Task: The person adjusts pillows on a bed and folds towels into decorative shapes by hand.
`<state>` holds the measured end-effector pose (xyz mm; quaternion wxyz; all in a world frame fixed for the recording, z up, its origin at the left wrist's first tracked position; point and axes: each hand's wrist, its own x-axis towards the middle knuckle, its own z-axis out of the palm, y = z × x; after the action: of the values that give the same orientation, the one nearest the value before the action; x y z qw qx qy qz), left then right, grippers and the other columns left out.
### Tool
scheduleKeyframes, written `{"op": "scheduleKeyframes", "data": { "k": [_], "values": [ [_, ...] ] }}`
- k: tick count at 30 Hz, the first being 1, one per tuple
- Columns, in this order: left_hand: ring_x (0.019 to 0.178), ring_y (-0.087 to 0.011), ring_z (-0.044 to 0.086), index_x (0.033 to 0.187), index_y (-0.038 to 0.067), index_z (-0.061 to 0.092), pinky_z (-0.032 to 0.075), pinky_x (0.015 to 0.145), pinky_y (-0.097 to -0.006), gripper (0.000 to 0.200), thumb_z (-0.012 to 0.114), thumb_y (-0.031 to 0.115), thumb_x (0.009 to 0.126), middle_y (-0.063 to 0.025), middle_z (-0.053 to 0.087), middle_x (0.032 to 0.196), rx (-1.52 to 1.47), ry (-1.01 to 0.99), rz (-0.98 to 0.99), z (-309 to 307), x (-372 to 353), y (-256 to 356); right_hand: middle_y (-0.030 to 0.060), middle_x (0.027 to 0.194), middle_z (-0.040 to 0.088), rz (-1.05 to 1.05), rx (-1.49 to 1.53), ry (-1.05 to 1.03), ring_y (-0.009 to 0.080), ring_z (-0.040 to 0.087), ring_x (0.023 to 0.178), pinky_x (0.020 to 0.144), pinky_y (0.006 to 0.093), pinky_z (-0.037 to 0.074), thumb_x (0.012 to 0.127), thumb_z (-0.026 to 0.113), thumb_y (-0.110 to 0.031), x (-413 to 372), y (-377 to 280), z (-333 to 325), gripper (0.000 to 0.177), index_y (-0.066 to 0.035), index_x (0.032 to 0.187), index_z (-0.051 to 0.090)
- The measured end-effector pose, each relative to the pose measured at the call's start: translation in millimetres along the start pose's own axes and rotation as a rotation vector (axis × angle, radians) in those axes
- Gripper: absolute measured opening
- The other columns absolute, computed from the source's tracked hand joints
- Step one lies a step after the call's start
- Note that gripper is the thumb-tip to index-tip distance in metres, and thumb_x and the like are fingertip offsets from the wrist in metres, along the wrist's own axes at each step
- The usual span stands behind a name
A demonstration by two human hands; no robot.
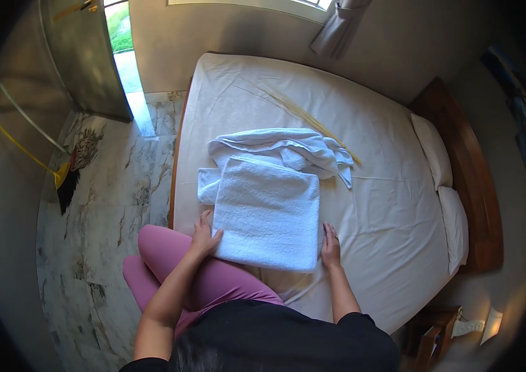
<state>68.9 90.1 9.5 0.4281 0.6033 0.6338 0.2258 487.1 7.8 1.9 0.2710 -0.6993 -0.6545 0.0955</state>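
Observation:
A folded white towel (268,214) lies in a thick, squarish stack on the bed in front of me. At its near left corner, my left hand (203,237) has its thumb and fingers apart, the thumb right at the towel's edge. My right hand (330,247) rests on the sheet close beside the towel's right edge, fingers stretched out and holding nothing. Behind the folded towel, a crumpled white cloth (288,146) lies loosely bunched, and the folded towel covers part of it.
A bundle of thin straw-coloured sticks (312,121) lies on the bed (387,204) beyond the cloth. Pillows (430,149) lean at the wooden headboard (477,211). A broom (64,180) and a mop (85,149) stand left, near a partly open door (86,59).

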Motion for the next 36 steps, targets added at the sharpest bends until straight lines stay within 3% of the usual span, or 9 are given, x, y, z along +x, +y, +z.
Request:
{"op": "scheduleKeyframes", "data": {
  "k": [2, 5, 7, 11, 15, 18, 25, 27, 36],
  "values": [
    [0.097, -0.0384, 0.056, 0.14, 0.007, 0.012, 0.044, 0.089, -0.041, 0.088, 0.066, 0.027, 0.074, -0.0273, 0.052, 0.113, -0.059, -0.166, -0.148, -16.9, -2.6, 19.2, 0.0193, 0.135, 0.043, -0.046, -0.131, -0.113, 0.034, 0.035, 0.13, 0.107, 0.0423, 0.026, 0.085, 0.049, -0.017, -10.9, -4.1, -9.5, 0.055, -0.008, 0.138, 0.036],
    [0.099, -0.0328, 0.059, 0.143, 0.015, 0.007, 0.046, 0.085, -0.0384, 0.086, 0.061, 0.019, 0.075, -0.0232, 0.058, 0.109, -0.395, -0.158, 0.049, 12.6, 18.7, -27.3, 0.0156, 0.142, 0.035, -0.077, -0.184, -0.225, 0.0316, 0.027, 0.135, 0.109, 0.0481, 0.019, 0.08, 0.056, -0.026, -18.7, -18.1, -18.2, 0.07, -0.012, 0.143, 0.028],
    [0.106, -0.0295, 0.056, 0.144, 0.019, 0.005, 0.045, 0.087, -0.0363, 0.087, 0.056, 0.009, 0.074, -0.0229, 0.056, 0.115, -0.679, -0.331, -0.171, -6.3, 19.7, -23.6, 0.0127, 0.147, 0.03, -0.043, -0.17, -0.271, 0.0302, 0.022, 0.138, 0.109, 0.052, 0.014, 0.076, 0.06, -0.032, -19.1, -27.5, -22.8, 0.081, -0.014, 0.145, 0.022],
    [0.102, -0.0244, 0.057, 0.146, 0.022, 0.0, 0.044, 0.088, -0.0339, 0.096, 0.047, -0.009, 0.068, -0.0203, 0.055, 0.114, -1.009, -0.492, -0.015, -21.9, 3.5, -5.5, 0.0107, 0.149, 0.026, -0.084, -0.175, -0.231, 0.03, 0.021, 0.138, 0.108, 0.0548, 0.014, 0.075, 0.062, -0.034, -19.6, -27.8, -20.9, 0.086, -0.017, 0.146, 0.016],
    [0.101, -0.0283, 0.051, 0.145, 0.024, 0.017, 0.041, 0.091, -0.0394, 0.09, 0.057, -0.004, 0.069, -0.0124, 0.052, 0.108, -0.008, -0.106, 0.481, -11.4, 0.4, -1.5, 0.012, 0.149, 0.025, -0.203, -0.217, -0.135, 0.0304, 0.023, 0.137, 0.108, 0.0538, 0.018, 0.081, 0.057, -0.026, -14.1, -17.8, -8.2, 0.077, -0.018, 0.146, 0.016],
    [0.118, -0.0276, 0.039, 0.142, 0.027, 0.026, 0.03, 0.1, -0.0487, 0.077, 0.061, 0.009, 0.076, -0.0109, 0.041, 0.125, 0.663, 0.05, 0.545, -15.8, 12.8, 3.9, 0.0121, 0.148, 0.025, -0.345, -0.203, -0.019, 0.0301, 0.026, 0.136, 0.107, 0.0497, 0.024, 0.087, 0.05, -0.014, 1.1, -6.6, 9.7, 0.067, -0.018, 0.146, 0.018],
    [0.137, -0.0255, 0.013, 0.143, 0.033, 0.021, 0.004, 0.108, -0.0614, 0.066, 0.049, 0.02, 0.085, 0.0013, 0.015, 0.149, 0.834, 0.279, 0.899, -2.0, 43.1, -19.0, 0.004, 0.148, 0.03, -0.414, -0.249, 0.055, 0.0292, 0.03, 0.134, 0.106, 0.0463, 0.029, 0.09, 0.044, -0.007, 26.2, -10.3, 22.6, 0.055, -0.028, 0.14, 0.034],
    [0.14, -0.0228, 0.007, 0.143, 0.031, 0.02, 0.0, 0.11, -0.0596, 0.065, 0.049, 0.021, 0.086, 0.0063, 0.011, 0.152, 0.879, 0.261, 0.956, 0.5, 45.4, -17.4, 0.0074, 0.145, 0.033, -0.487, -0.304, -0.002, 0.0292, 0.031, 0.134, 0.106, 0.0456, 0.029, 0.088, 0.047, -0.008, 29.1, -13.9, 14.1, 0.05, -0.021, 0.136, 0.042],
    [0.128, -0.013, 0.041, 0.115, 0.017, 0.05, 0.008, 0.113, -0.0527, 0.033, 0.055, 0.011, 0.083, 0.0043, 0.053, 0.129, 0.452, 0.053, 1.224, -26.9, 12.9, 12.8, 0.0096, 0.127, 0.055, -0.563, -0.113, -0.121, 0.0322, 0.042, 0.127, 0.102, 0.0467, 0.034, 0.081, 0.057, -0.02, 9.3, -50.2, -47.3, 0.033, -0.014, 0.112, 0.064]
  ]
}}
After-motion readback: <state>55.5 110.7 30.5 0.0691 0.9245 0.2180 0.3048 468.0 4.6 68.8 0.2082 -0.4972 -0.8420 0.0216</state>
